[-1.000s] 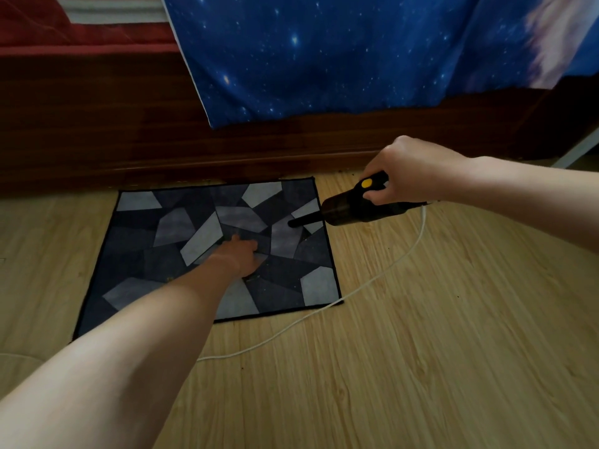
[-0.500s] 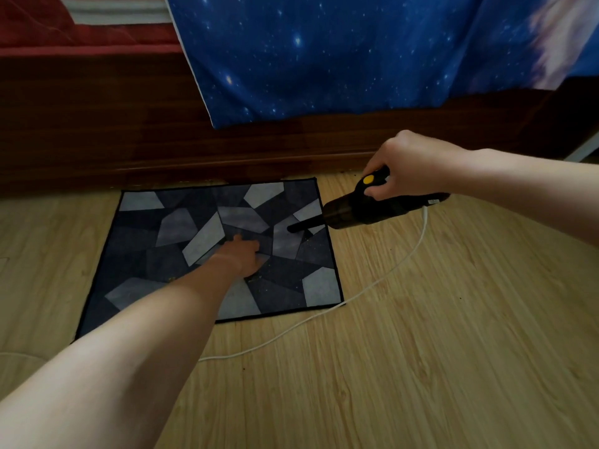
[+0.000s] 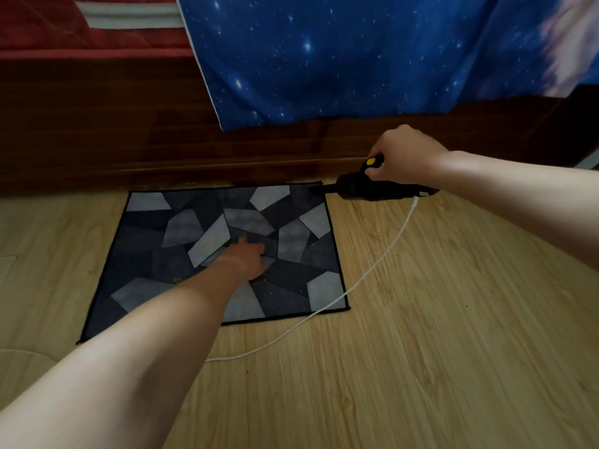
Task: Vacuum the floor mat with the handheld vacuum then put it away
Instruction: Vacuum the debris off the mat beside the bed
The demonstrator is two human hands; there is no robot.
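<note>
Grey and dark-blue patchwork shapes cover the rectangular, black-edged fabric floor mat (image 3: pixel 146 247), which lies flat on the pale wood-grain floor (image 3: pixel 421 351). The left hand (image 3: pixel 249 259) rests palm down near the middle of the mat, its fingers stretched out flat against the fabric and holding nothing, with the bare forearm crossing the mat's near edge.

The black handheld vacuum with a yellow round button (image 3: pixel 372 191) hangs just past the mat's far right corner, lying roughly level. Its narrow black nozzle (image 3: pixel 321 190) points toward the mat and reaches over that corner; whether the tip touches the fabric cannot be told. The right hand (image 3: pixel 405 153) grips the vacuum from above, fingers clenched round its handle just behind the yellow button.

A thin white cord (image 3: pixel 372 271) leaves the rear end of the vacuum, runs down the floor beside the mat's right edge, crosses the near right corner and trails along the floor in front of the mat's near edge.

Beyond the mat's far edge stands a dark brown wooden bed frame (image 3: pixel 97 124). A blue star-printed cloth (image 3: pixel 356 53) hangs over the frame, and red bedding with a white stripe (image 3: pixel 48 27) lies above it, beyond the mat's far left corner.
</note>
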